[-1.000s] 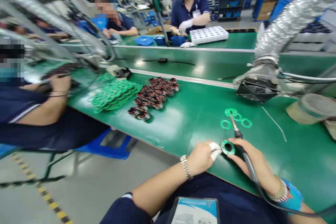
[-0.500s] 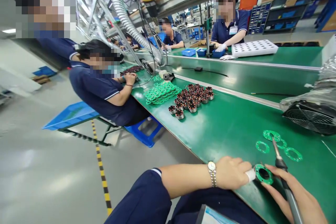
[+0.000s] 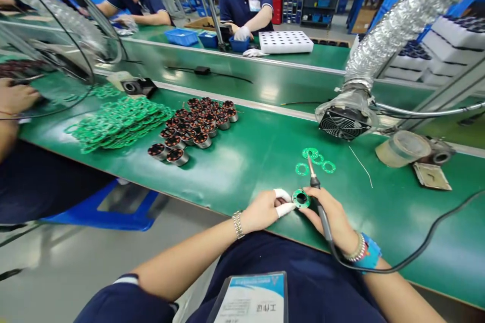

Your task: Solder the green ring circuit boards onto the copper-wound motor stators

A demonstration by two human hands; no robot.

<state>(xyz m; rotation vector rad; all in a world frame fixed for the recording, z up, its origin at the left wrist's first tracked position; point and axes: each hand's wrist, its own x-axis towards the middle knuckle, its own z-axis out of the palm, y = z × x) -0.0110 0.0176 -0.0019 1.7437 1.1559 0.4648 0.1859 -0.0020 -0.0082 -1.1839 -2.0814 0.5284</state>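
Observation:
My left hand (image 3: 267,208), with white finger covers on its fingertips, pinches the left side of a green ring-shaped circuit board (image 3: 301,192) with a dark centre. A body beneath this ring is mostly hidden by the fingers. On the other side, the thumb and forefinger of my right hand (image 3: 333,214) touch the ring. That same hand also holds a soldering iron (image 3: 315,181), its tip pointing away from me over loose green rings (image 3: 328,166) on the green bench (image 3: 246,176). The iron's grey handle runs back across the palm to a black cord (image 3: 409,258).
Copper-wound stators (image 3: 200,139) stand grouped left of centre, beside a pile of green ring boards (image 3: 117,123). A fan on a foil duct (image 3: 343,123) sits at the back right, near a round tub (image 3: 403,149). Co-workers sit across the bench and at far left.
The view has swung right and down, bringing the tub and more of the bench into sight. Both hands still hold the ring board, and the soldering iron stays in my right hand.

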